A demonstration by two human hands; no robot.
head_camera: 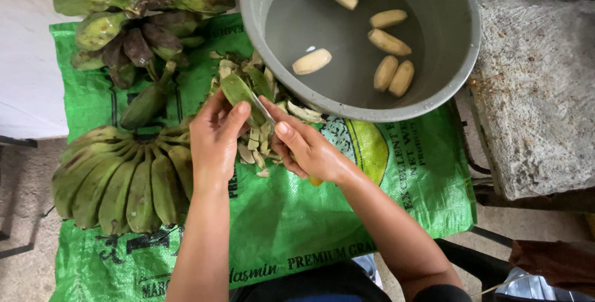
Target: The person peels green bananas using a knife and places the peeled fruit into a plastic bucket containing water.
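Head camera, looking down: a woven green plastic sack (396, 178), glossy and printed, is spread over the ground. On it, at 9 o'clock, lies a broad hand of green plantains (118, 181), their skins ridged and blotched brown; a second, darker cluster (133, 17) sits at 11 o'clock. A round grey plastic basin (462, 41) at 1 o'clock holds clear water and seven pale, smooth peeled plantains (312, 61). At its near rim lies a heap of curled green-and-cream peelings (257, 137). A rough grey stone slab (536, 91) fills 3 o'clock. At centre, the left hand (214, 144) is curled around a green plantain (238, 91), thumb pressed along its skin. The right hand (310, 150) is closed on a knife (263, 110), forefinger stretched along the thin metal blade, which rests against the fruit just above the peelings.
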